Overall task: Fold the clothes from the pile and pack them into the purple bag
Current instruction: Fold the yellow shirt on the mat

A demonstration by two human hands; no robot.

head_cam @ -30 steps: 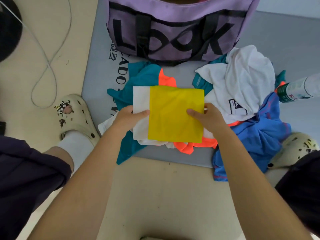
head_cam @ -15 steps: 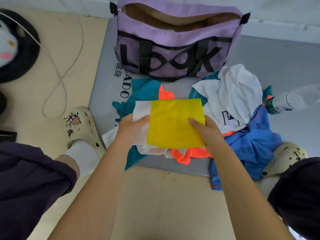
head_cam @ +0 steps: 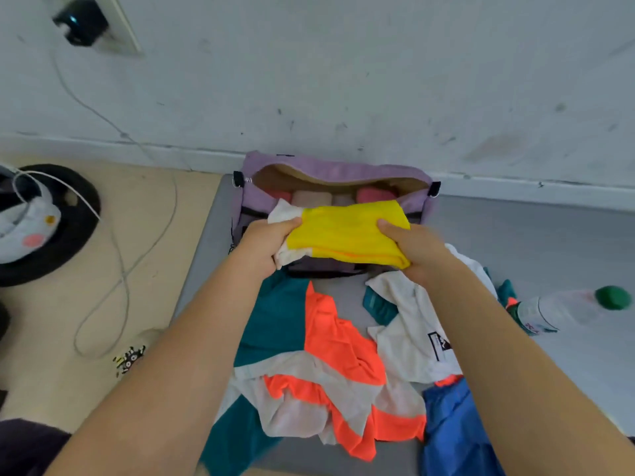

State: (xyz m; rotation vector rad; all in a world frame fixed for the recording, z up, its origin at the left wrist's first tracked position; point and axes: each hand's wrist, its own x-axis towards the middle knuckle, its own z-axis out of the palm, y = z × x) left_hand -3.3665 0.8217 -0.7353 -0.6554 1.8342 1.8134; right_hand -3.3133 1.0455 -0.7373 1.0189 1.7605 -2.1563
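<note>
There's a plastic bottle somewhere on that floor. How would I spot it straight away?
Start at the purple bag against the wall, then look right and nearer, past the white T-shirt, over the grey mat. The bottle is there, clear plastic with a green cap: the only hard, see-through thing beside soft clothes.

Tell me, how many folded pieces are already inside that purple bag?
3 show in the purple bag: a red bundle left, a pale pink bundle beside it, another red bundle right. The folded yellow garment may hide more.
</note>
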